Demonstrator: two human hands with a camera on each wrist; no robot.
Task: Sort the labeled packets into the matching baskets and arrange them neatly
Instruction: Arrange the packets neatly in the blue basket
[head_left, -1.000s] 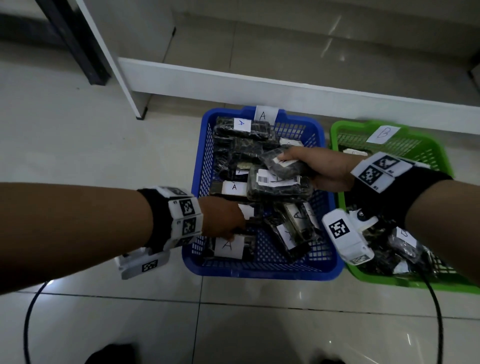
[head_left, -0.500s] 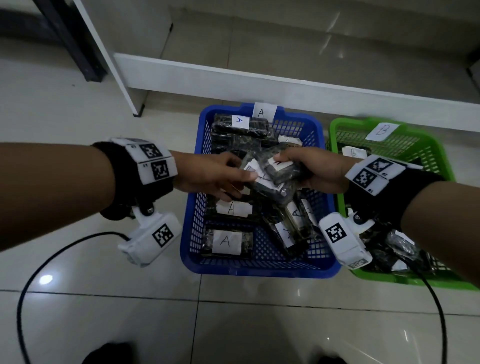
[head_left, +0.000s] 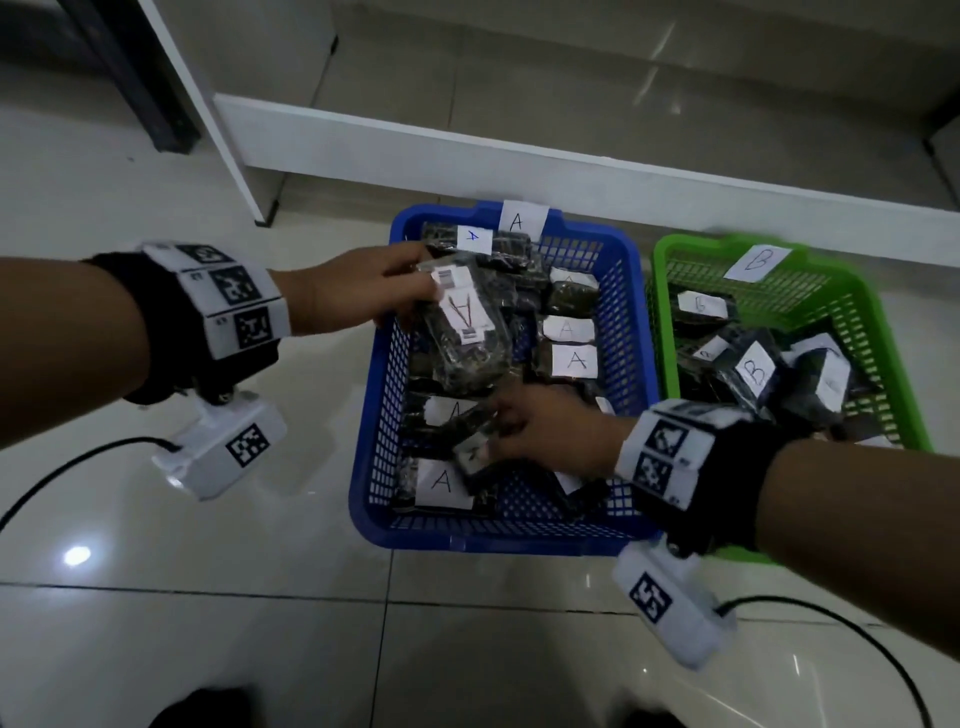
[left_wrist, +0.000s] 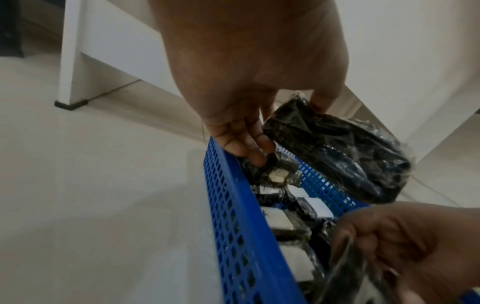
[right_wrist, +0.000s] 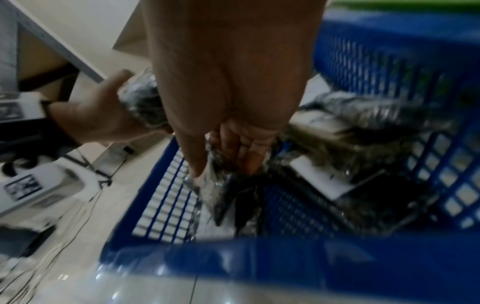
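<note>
A blue basket (head_left: 371, 457) tagged A holds several dark plastic packets with white A labels. My left hand (head_left: 363, 291) grips one such packet (head_left: 465, 332) by its end, lifted above the basket's far left part; in the left wrist view the packet (left_wrist: 335, 152) hangs between thumb and fingers (left_wrist: 246, 142). My right hand (head_left: 545, 436) reaches into the near part of the basket and pinches another packet (head_left: 472, 452); the right wrist view shows thumb and fingers (right_wrist: 246, 156) closed on its crinkled wrap (right_wrist: 228, 191). A green basket (head_left: 883, 332) tagged B holds several B packets (head_left: 753, 371).
The two baskets stand side by side on a glossy tiled floor. A white shelf board (head_left: 519, 156) and its upright leg (head_left: 228, 156) run just behind them. Cables (head_left: 67, 467) from the wrist cameras trail over the floor on both sides.
My left hand took the A packet from my right hand and drew it toward the basket's far left. My right hand dropped to the near part of the basket and took another packet.
</note>
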